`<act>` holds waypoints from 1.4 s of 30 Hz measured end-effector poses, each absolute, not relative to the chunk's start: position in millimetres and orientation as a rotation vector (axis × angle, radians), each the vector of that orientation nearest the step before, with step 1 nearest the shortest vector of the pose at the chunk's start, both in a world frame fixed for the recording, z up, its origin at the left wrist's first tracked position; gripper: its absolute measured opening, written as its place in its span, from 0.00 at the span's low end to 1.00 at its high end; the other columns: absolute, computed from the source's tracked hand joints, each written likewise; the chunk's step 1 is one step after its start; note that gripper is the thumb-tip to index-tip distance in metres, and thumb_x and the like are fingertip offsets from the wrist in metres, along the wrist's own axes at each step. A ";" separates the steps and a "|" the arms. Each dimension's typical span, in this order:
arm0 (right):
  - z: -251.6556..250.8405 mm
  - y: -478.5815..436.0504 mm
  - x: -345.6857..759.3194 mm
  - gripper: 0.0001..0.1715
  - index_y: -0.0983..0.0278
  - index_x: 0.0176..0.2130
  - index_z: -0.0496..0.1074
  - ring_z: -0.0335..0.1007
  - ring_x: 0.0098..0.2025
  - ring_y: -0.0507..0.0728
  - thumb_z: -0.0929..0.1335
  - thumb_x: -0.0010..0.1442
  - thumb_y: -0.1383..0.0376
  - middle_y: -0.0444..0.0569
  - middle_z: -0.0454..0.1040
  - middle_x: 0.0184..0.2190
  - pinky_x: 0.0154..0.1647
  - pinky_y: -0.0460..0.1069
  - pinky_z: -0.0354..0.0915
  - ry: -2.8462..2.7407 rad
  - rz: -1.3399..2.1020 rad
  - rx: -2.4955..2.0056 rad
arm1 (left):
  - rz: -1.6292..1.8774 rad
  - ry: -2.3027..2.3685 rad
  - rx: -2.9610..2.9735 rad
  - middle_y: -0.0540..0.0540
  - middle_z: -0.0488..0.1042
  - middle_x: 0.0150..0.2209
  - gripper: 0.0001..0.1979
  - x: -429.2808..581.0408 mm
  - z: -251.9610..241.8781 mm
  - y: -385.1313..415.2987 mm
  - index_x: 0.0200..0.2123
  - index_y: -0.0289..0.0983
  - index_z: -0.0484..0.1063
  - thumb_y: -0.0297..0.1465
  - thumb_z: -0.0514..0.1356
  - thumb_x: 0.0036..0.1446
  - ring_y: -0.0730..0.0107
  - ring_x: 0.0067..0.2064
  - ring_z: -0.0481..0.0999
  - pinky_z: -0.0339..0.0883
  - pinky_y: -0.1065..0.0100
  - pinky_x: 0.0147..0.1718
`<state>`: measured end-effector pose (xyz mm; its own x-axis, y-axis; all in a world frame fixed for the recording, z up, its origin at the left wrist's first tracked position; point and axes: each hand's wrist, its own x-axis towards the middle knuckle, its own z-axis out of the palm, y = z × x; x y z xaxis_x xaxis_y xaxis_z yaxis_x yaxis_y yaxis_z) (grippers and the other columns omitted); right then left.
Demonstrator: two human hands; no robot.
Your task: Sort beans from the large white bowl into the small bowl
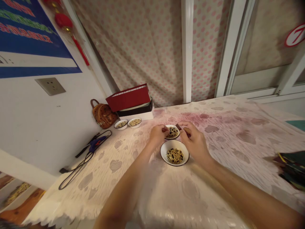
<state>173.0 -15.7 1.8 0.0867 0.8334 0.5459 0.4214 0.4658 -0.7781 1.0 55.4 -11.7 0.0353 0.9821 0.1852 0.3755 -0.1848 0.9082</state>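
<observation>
- Small bowl (177, 136) of beans (173, 132) sat mid-frame, bigger bowl (175, 145) just below.
- Left hand (158, 133) had fingertips bunched over the small bowl, couldn't tell if pinching.
- Right hand (195, 138) curled by its right edge, grip unclear.

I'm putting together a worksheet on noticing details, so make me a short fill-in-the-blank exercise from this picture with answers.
1. The left hand is at one side of the farther central bowl; at its other side is the ____ hand.
2. Altogether, ____ white bowls stand on the tablecloth.
3. The round sign shows the number ____.

Missing words: right; four; seven.
</observation>
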 end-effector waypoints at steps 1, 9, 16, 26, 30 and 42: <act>1.4 -15.7 172.7 0.15 0.61 0.47 0.73 0.68 0.23 0.55 0.63 0.63 0.63 0.40 0.72 0.21 0.27 0.48 0.58 -1.535 0.438 -1.139 | 1.174 1.278 1.524 0.46 0.78 0.28 0.06 0.4 -10.2 52.7 0.26 0.36 0.80 0.29 0.74 0.46 0.66 0.33 0.74 0.64 0.64 0.42; 0.3 -17.1 170.0 0.16 0.61 0.49 0.72 0.69 0.24 0.54 0.62 0.64 0.63 0.40 0.73 0.22 0.29 0.49 0.60 -1.571 0.466 -1.087 | 1.122 0.737 0.990 0.46 0.77 0.33 0.17 3.1 8.6 17.9 0.33 0.33 0.80 0.38 0.77 0.46 0.72 0.35 0.74 0.63 0.68 0.39; -1.4 -17.8 168.2 0.16 0.60 0.50 0.71 0.68 0.23 0.54 0.62 0.66 0.62 0.38 0.71 0.21 0.29 0.49 0.61 -1.603 0.495 -1.041 | 1.109 0.706 0.954 0.47 0.77 0.32 0.16 10.6 10.8 13.4 0.31 0.33 0.80 0.38 0.77 0.46 0.71 0.35 0.75 0.65 0.65 0.42; -2.1 -17.5 168.2 0.16 0.61 0.51 0.70 0.70 0.25 0.55 0.62 0.65 0.62 0.39 0.73 0.22 0.32 0.50 0.62 -1.613 0.506 -1.065 | 1.094 0.692 0.931 0.48 0.75 0.30 0.17 11.0 6.9 14.1 0.28 0.33 0.79 0.36 0.79 0.42 0.73 0.33 0.73 0.65 0.67 0.39; -0.8 -18.1 168.4 0.16 0.61 0.50 0.71 0.69 0.24 0.55 0.62 0.65 0.62 0.39 0.73 0.22 0.31 0.49 0.61 -1.619 0.492 -1.072 | 1.116 0.696 0.911 0.48 0.75 0.29 0.18 13.8 2.8 15.9 0.28 0.33 0.79 0.37 0.80 0.41 0.74 0.32 0.72 0.64 0.68 0.37; 0.9 -15.1 174.1 0.15 0.61 0.45 0.74 0.63 0.22 0.53 0.63 0.61 0.63 0.37 0.67 0.19 0.27 0.48 0.56 -1.505 0.412 -1.124 | 0.719 0.964 1.710 0.43 0.83 0.36 0.13 -19.8 18.5 17.6 0.34 0.33 0.84 0.39 0.72 0.52 0.64 0.39 0.78 0.67 0.65 0.44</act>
<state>174.1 -15.1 0.9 0.1150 0.8163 0.5660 0.4144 0.4784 -0.7742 -19.8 17.6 18.5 0.5050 0.8629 0.0205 0.2659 -0.1781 0.9474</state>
